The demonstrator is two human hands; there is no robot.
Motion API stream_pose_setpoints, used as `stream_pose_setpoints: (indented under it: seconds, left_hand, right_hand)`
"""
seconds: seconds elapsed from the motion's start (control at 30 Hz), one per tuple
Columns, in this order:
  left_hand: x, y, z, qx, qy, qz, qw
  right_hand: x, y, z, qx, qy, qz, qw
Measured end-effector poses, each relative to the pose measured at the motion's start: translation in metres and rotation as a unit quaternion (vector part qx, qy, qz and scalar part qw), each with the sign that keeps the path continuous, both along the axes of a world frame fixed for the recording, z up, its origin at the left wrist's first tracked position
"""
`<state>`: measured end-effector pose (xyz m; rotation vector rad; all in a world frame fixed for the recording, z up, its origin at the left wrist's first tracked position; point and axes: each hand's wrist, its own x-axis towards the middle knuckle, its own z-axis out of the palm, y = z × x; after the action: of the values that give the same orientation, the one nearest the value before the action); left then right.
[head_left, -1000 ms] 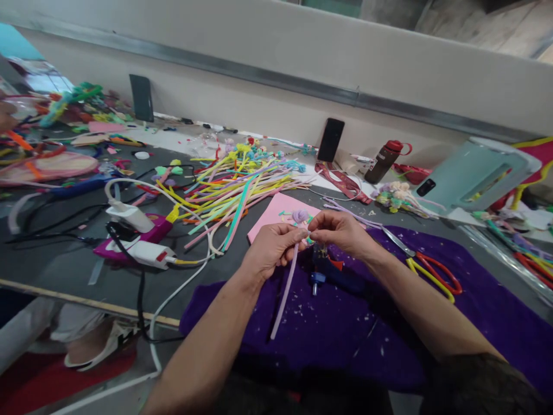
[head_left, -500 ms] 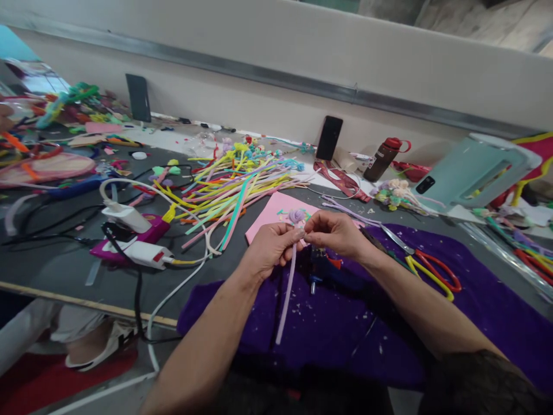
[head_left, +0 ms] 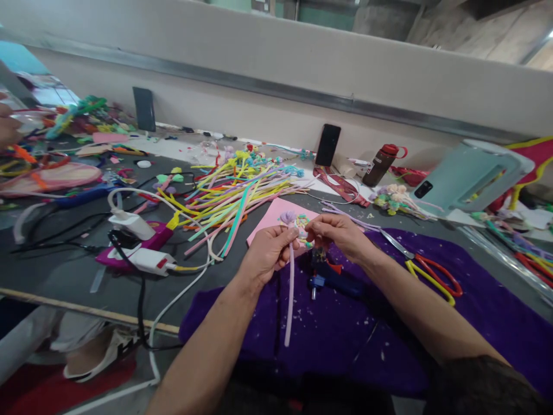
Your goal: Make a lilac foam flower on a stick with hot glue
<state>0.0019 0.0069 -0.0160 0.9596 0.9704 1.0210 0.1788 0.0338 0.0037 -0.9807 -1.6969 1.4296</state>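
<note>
My left hand point(head_left: 270, 253) pinches a pipe-cleaner flower just below its curled lilac head point(head_left: 288, 218). The pale lilac stem point(head_left: 290, 305) hangs down from my fingers over a purple cloth point(head_left: 319, 346). Close to the right of the flower, my right hand point(head_left: 334, 233) has thumb and forefinger pressed together; anything between them is too small to make out. Behind both hands is a pink sheet point(head_left: 263, 227) with small coloured pieces on it. A blue glue gun point(head_left: 341, 282) with a red trigger lies under my right hand, partly hidden.
Scissors point(head_left: 436, 276) with red and yellow handles lie at right. Many pipe cleaners point(head_left: 242, 196) spread across the table behind. A power strip point(head_left: 133, 248) with cables sits at left. Farther back stand a phone point(head_left: 327, 145), a bottle point(head_left: 382, 165) and a teal container point(head_left: 470, 176).
My right hand has drawn slightly away from the flower, opening a small gap between the hands. The flower head has shifted a little left, with more of the pink sheet's coloured pieces showing.
</note>
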Motion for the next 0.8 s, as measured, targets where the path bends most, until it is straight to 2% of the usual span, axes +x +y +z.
stream_pose_setpoints:
  seconds: [0.37, 0.5, 0.6, 0.8]
  left_hand:
    - [0.000, 0.001, -0.001, -0.002, 0.017, -0.008, 1.000]
    - [0.002, -0.001, 0.001, 0.020, 0.041, -0.003, 0.999]
    - [0.004, -0.003, 0.003, 0.032, 0.065, 0.011, 0.997]
    - [0.004, -0.003, 0.003, 0.014, 0.025, -0.005, 1.000]
  right_hand:
    - [-0.005, -0.004, -0.003, 0.013, -0.020, 0.025, 0.999]
    - [-0.007, -0.006, -0.005, 0.070, -0.047, 0.025, 0.996]
    - [-0.011, -0.010, -0.009, 0.120, -0.065, -0.001, 0.991]
    - [-0.014, -0.016, -0.006, 0.189, -0.100, -0.048, 0.976]
